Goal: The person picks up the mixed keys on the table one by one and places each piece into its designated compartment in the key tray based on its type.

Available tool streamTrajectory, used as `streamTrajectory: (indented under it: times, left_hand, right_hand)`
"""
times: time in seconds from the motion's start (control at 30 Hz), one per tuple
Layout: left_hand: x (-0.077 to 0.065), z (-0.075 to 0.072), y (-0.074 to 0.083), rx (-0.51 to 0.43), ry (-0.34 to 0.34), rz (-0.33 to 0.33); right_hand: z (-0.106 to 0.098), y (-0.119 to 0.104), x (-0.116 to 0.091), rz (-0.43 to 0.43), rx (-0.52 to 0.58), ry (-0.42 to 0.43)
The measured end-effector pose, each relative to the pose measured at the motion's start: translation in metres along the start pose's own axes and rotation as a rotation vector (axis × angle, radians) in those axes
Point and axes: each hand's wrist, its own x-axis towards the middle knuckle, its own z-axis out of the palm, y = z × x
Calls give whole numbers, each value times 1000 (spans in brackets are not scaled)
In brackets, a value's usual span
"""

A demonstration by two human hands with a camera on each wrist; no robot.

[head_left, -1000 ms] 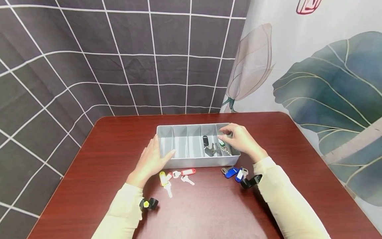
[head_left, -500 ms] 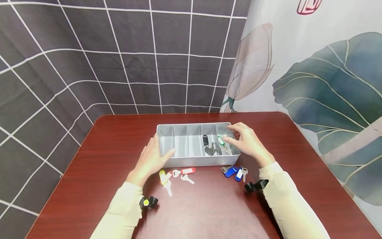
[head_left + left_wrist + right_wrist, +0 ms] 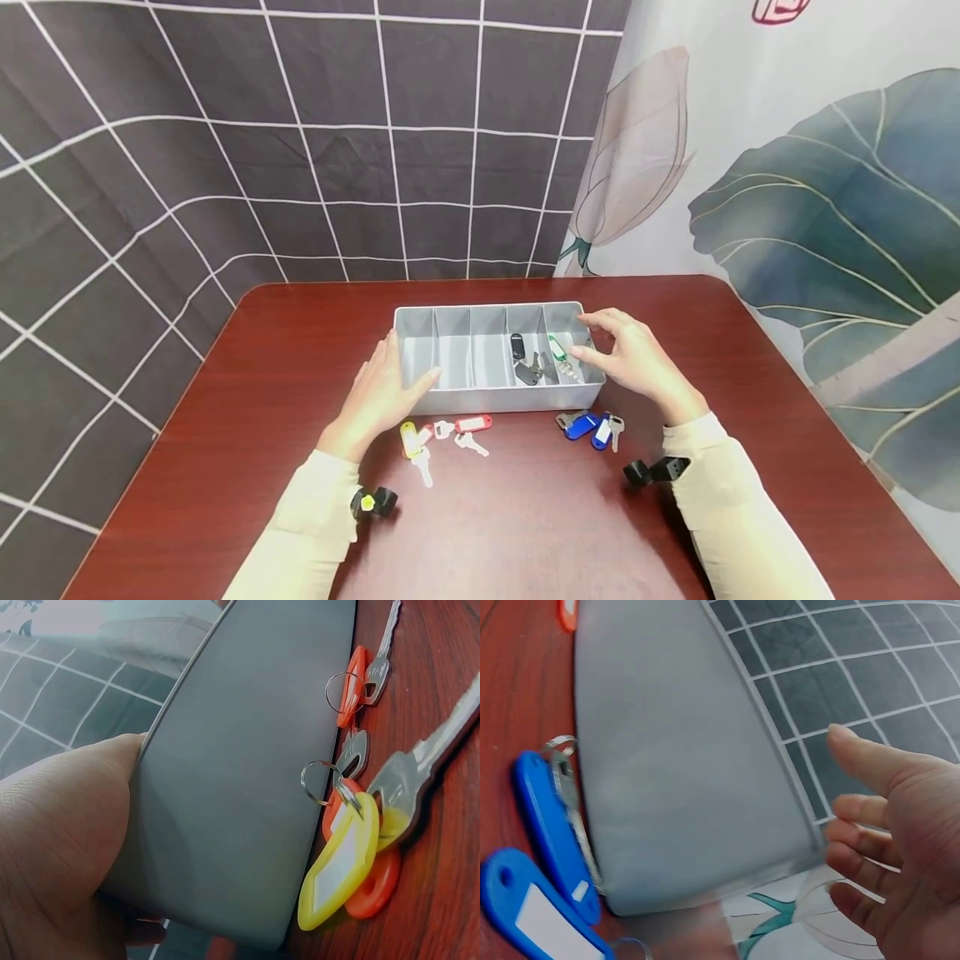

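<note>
A grey box (image 3: 510,401) with several compartments stands on the table. My left hand (image 3: 377,385) rests against its left end, fingers straight along the wall and thumb over the front rim. Just off the right end is my right hand (image 3: 633,354), fingers loosely bent, holding nothing. A green key tag (image 3: 557,347) with a key lies in the rightmost compartment. Black key tags (image 3: 517,346) with keys lie in the compartment beside it. Blue key tags (image 3: 551,832) lie before the box at right. At front left are a yellow key tag (image 3: 341,859) and red key tags (image 3: 472,423).
The reddish-brown wooden table (image 3: 517,517) extends around the box. A dark gridded cloth (image 3: 300,167) hangs behind it, and a pale cloth with leaf prints (image 3: 750,150) hangs at right. Each wrist carries a small black camera (image 3: 384,501).
My right hand has drawn back rightward from above the rightmost compartment to beside the box's right end, uncovering the green key tag. My left hand stays at the left end.
</note>
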Motion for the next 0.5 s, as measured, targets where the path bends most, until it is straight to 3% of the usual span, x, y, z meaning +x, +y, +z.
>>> streamTrajectory:
  times: [0.23, 0.5]
  left_hand:
    - [2, -1, 1, -4, -11, -7]
    - [3, 0, 0, -2, -21, 1]
  right_hand:
    - [-23, 5, -6, 15, 36, -16]
    - [-41, 26, -12, 105, 51, -133]
